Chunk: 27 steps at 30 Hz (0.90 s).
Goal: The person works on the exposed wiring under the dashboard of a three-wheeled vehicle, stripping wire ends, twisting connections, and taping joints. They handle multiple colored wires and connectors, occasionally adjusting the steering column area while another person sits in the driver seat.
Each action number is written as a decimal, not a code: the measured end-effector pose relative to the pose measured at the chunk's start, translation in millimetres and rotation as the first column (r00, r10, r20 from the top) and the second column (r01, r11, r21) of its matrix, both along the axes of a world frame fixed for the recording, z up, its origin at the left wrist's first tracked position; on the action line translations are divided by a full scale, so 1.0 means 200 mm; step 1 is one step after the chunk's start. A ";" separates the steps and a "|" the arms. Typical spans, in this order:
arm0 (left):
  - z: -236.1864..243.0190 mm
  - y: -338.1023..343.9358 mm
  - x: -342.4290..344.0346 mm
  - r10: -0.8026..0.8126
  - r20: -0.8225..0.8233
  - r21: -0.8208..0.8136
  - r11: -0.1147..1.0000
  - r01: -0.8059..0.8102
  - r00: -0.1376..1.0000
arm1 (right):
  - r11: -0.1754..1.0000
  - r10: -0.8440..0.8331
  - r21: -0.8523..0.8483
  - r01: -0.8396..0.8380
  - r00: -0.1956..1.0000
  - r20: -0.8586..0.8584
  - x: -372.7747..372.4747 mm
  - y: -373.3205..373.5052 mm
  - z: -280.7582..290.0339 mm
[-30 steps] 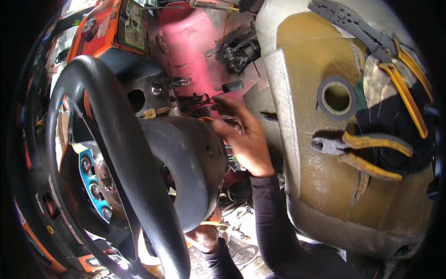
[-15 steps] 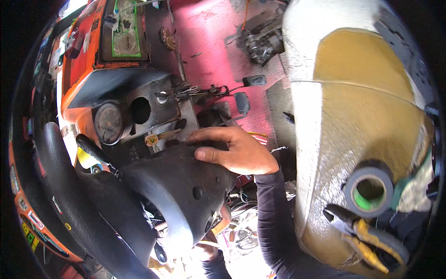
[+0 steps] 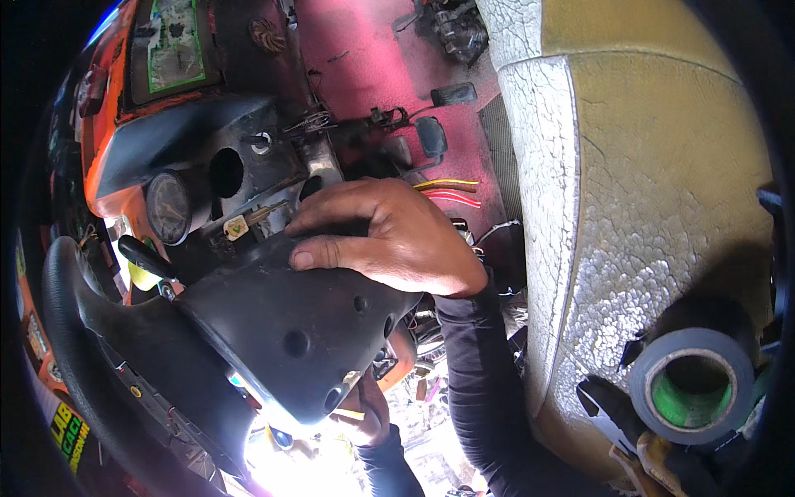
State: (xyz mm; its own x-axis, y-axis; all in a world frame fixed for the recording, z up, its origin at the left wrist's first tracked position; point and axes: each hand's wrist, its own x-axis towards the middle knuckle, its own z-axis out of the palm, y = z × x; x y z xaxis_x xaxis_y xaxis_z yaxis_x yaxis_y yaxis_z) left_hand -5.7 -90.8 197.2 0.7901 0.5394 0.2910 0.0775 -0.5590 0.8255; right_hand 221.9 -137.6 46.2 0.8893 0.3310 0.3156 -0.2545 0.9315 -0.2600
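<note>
A black plastic steering column cover (image 3: 273, 311) with round holes sits behind the black steering wheel (image 3: 70, 331). My right hand (image 3: 389, 236) grips its top from the far side, thumb on the upper face and fingers curled over the far edge. Below the cover, my left hand (image 3: 373, 410) is at its lower edge; its fingers are mostly hidden and a small pale strip shows beside them. A key (image 3: 238, 226) lies just beyond the cover, close to my right fingertips. Yellow, brown and red wires (image 3: 447, 190) stick out past my right wrist.
The dash holds a round gauge (image 3: 170, 207) and a hole (image 3: 225, 171). Pedals (image 3: 431, 137) stand over the red floor (image 3: 356, 54). A cracked tan seat (image 3: 662, 166) fills the right, with a grey tape roll (image 3: 693, 385) and pliers (image 3: 613, 414) on it.
The view has shifted nearer to the column and seat. My right hand and the cover sit further left in view. More of the coloured wires and of my left hand shows.
</note>
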 end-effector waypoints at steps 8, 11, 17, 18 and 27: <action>-0.06 -0.16 0.14 -0.040 -0.265 0.423 0.893 0.154 0.963 | 0.990 0.059 -0.101 -0.096 0.945 -0.322 -0.07 0.02 -0.04; -0.13 -0.24 0.17 -0.032 -0.383 0.611 0.740 0.279 0.923 | 0.830 0.424 0.522 -0.195 0.829 -0.365 -0.05 -0.03 -0.10; -0.15 -0.26 0.15 -0.010 -0.469 0.723 0.570 0.390 0.883 | 0.735 0.436 0.658 -0.161 0.856 -0.277 -0.03 -0.11 -0.15; -0.15 -0.26 0.14 0.004 -0.484 0.739 0.538 0.406 0.875 | 0.747 0.428 0.645 -0.160 0.859 -0.282 -0.02 -0.11 -0.15; -0.11 -0.56 0.19 0.100 -0.537 0.759 0.491 0.427 0.838 | 0.850 0.345 0.504 -0.155 0.886 -0.309 -0.01 -0.12 -0.06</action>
State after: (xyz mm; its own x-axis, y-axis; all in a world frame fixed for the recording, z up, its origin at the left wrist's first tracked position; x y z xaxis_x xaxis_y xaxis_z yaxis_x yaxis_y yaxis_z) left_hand 31.7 -202.8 174.4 0.9914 0.0919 0.0929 0.1061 -0.9811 -0.1621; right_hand 220.5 -162.0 33.4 0.8745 0.4626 0.1461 -0.4836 0.8072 0.3386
